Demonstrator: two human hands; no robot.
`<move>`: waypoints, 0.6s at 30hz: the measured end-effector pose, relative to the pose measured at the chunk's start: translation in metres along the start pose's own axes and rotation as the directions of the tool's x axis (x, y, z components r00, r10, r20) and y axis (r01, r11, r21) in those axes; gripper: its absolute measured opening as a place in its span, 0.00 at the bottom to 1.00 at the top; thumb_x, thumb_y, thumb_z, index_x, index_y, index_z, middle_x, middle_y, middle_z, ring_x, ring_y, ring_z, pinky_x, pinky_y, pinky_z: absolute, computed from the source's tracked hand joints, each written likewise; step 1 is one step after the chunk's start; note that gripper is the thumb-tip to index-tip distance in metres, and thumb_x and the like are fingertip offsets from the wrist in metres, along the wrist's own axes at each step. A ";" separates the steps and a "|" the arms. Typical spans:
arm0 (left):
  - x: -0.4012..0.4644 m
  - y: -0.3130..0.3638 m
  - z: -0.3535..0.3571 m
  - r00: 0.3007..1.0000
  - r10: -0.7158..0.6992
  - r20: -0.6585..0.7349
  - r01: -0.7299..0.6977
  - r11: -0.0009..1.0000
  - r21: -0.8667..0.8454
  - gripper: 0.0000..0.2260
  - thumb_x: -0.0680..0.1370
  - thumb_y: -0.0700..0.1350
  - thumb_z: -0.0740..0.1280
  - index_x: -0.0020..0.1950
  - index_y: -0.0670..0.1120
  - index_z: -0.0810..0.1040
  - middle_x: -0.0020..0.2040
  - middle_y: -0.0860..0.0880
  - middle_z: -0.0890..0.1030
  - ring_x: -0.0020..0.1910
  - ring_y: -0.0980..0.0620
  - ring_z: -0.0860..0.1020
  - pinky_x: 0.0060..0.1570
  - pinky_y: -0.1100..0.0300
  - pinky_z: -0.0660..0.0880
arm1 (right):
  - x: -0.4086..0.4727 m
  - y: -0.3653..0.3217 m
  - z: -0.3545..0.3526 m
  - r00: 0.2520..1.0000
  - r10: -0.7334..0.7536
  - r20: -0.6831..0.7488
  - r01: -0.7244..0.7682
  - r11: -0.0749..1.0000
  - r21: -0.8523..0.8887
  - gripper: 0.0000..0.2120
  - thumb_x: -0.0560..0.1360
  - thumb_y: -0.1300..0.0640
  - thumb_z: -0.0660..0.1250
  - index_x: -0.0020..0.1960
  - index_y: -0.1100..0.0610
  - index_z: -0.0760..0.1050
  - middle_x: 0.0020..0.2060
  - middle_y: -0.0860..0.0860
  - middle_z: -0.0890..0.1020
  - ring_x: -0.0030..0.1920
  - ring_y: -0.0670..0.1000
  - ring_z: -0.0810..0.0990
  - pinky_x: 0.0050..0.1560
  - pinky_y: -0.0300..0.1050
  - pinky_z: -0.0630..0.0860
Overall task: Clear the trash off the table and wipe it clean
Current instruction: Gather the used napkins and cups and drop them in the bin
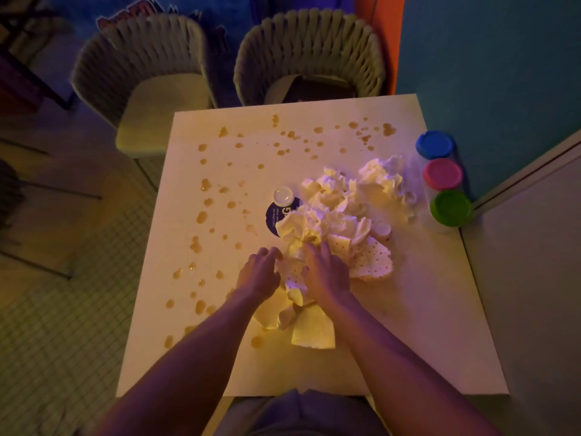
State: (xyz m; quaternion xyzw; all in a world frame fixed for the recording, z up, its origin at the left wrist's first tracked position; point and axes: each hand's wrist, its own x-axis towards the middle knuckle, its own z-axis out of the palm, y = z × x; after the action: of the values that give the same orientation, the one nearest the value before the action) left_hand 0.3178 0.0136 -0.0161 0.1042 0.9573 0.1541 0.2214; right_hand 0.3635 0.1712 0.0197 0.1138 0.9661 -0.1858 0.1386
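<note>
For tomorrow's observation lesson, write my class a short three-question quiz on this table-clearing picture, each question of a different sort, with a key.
1. True or false: the three lidded tubs stand along the table's left edge.
2. Multiple choice: what are the left hand and right hand on? A) the crumpled paper pile B) a chair C) the bottle
3. Fill in: brownish ___ of spilled liquid dot the tabletop.

Key: 1 false (right edge); 2 A; 3 drops.
</note>
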 end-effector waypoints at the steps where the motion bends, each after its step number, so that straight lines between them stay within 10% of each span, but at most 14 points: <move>1: 0.000 -0.002 0.000 1.000 -0.002 -0.004 0.002 1.000 -0.015 0.17 0.77 0.43 0.69 0.64 0.53 0.73 0.60 0.47 0.75 0.58 0.44 0.76 0.51 0.50 0.77 | 0.001 0.001 0.001 1.000 0.006 -0.016 -0.007 1.000 -0.009 0.17 0.79 0.56 0.63 0.67 0.49 0.70 0.62 0.53 0.73 0.56 0.60 0.81 0.53 0.52 0.77; 18: -0.001 -0.016 -0.047 0.993 0.058 -0.098 -0.086 0.945 -0.314 0.08 0.74 0.39 0.65 0.50 0.46 0.81 0.49 0.50 0.72 0.49 0.44 0.77 0.45 0.58 0.66 | -0.005 -0.010 0.000 0.944 0.190 -0.268 -0.094 0.938 0.334 0.08 0.70 0.65 0.67 0.45 0.56 0.82 0.44 0.53 0.79 0.41 0.57 0.80 0.43 0.48 0.77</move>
State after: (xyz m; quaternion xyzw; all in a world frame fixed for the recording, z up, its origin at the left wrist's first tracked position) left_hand 0.2947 -0.0131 0.0189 0.0954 0.9242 0.3186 0.1875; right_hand 0.3659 0.1614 0.0246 0.2314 0.9226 -0.3084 -0.0146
